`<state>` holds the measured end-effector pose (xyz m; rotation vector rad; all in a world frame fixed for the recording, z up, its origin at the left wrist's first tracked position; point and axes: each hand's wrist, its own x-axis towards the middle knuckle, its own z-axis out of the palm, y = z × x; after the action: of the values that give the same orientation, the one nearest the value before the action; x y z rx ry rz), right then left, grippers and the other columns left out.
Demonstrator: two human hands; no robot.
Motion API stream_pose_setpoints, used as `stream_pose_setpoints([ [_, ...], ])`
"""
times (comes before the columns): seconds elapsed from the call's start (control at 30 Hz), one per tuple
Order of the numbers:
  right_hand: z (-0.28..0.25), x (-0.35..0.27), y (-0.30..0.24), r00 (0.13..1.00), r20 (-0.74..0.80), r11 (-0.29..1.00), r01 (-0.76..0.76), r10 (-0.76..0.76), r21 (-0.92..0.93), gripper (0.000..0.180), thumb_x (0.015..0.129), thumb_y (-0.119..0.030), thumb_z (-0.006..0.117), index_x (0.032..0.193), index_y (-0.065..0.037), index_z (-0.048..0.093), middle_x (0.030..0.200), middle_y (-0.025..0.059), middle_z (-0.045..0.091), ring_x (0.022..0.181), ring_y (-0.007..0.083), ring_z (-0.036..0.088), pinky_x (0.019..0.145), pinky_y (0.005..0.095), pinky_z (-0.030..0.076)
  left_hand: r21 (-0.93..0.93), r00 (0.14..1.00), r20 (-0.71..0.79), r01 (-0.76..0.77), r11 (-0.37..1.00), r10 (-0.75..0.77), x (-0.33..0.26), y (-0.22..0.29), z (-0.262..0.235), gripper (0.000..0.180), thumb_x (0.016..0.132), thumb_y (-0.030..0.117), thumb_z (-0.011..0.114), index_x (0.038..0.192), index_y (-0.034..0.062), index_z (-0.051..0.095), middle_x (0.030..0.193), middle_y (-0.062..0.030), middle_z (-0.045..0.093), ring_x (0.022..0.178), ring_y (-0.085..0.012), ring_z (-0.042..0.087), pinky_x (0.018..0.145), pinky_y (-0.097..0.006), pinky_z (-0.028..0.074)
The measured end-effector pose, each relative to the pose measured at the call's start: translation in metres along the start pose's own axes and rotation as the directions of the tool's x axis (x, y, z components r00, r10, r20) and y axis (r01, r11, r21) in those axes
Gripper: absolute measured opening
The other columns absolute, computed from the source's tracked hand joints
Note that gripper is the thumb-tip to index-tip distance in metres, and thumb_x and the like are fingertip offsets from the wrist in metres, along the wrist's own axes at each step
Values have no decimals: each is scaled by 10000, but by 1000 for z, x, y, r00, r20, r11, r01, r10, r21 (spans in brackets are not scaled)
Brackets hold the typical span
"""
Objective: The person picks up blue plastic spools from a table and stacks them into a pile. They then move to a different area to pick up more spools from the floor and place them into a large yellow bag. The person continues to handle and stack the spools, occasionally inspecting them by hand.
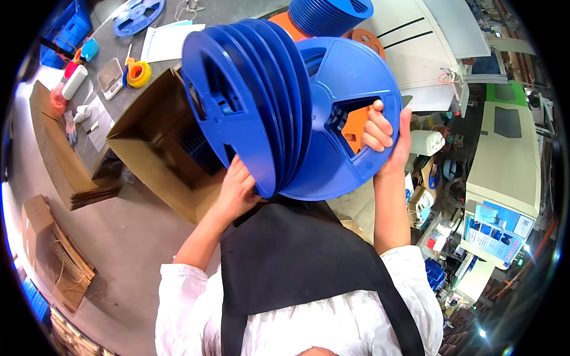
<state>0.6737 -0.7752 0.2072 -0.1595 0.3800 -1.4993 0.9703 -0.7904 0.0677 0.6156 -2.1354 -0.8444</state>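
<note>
Several blue plastic reels (246, 89) stand on edge as a tilted bundle before my chest. My left hand (236, 188) grips the near lower part of this bundle, its fingertips tucked into a cutout of the outer flange. On the right, another blue reel (356, 74) faces me almost flat. My right hand (386, 139) holds its rim, fingers hooked through the window-like cutout and thumb outside. Behind that opening an orange surface shows. Left of the bundle, an open cardboard box (145, 160) has dark ribbed reel edges (199, 145) inside.
Beyond the held reels stand a blue reel stack (329, 21) and an orange reel (367, 40). On the grey table lie a blue reel (138, 16), papers (163, 44) and yellow tape (138, 74). Folded cardboard (65, 160) leans at left; a large machine (502, 148) stands right.
</note>
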Motion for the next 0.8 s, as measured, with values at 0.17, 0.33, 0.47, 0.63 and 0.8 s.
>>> stream_pose_setpoints([
  [0.17,2,31,5,973,-229,989,-69,38,-129,540,915,-460,535,1115,38,479,795,56,524,681,143,525,631,278,487,-246,960,131,273,930,-247,4,12,7,461,565,1,703,1010,20,587,1062,-179,584,995,-389,572,855,-407,478],
  [0.33,-11,46,35,880,-469,892,-157,-68,-424,451,928,-358,553,1129,42,501,1012,188,623,843,262,638,751,381,549,-775,703,334,584,242,-628,3,1,-13,355,739,12,603,1085,-38,544,1007,-156,638,987,-284,637,917,-368,478],
  [0.47,-29,17,27,830,-540,797,-228,-142,-560,406,933,-312,552,1174,9,493,903,150,649,714,220,641,679,359,543,-943,593,331,231,-239,-734,-19,-19,-36,338,753,72,639,1073,-7,567,961,-125,646,935,-265,645,928,-436,489],
  [0.63,-40,-14,18,775,-571,752,-201,-270,-628,360,940,-331,536,1152,-40,523,857,114,655,664,179,622,602,310,514,-936,600,209,-106,-336,-772,-78,-40,-49,348,743,79,629,1078,30,548,932,-87,621,911,-242,624,908,-416,495],
  [0.8,-54,-20,24,725,-641,817,-195,-253,-543,361,932,-378,545,1101,-59,561,850,73,659,660,152,619,578,285,517,-916,631,41,-285,-281,-775,-105,-37,-68,369,752,75,608,1109,51,519,940,-80,601,922,-229,613,915,-412,492],
])
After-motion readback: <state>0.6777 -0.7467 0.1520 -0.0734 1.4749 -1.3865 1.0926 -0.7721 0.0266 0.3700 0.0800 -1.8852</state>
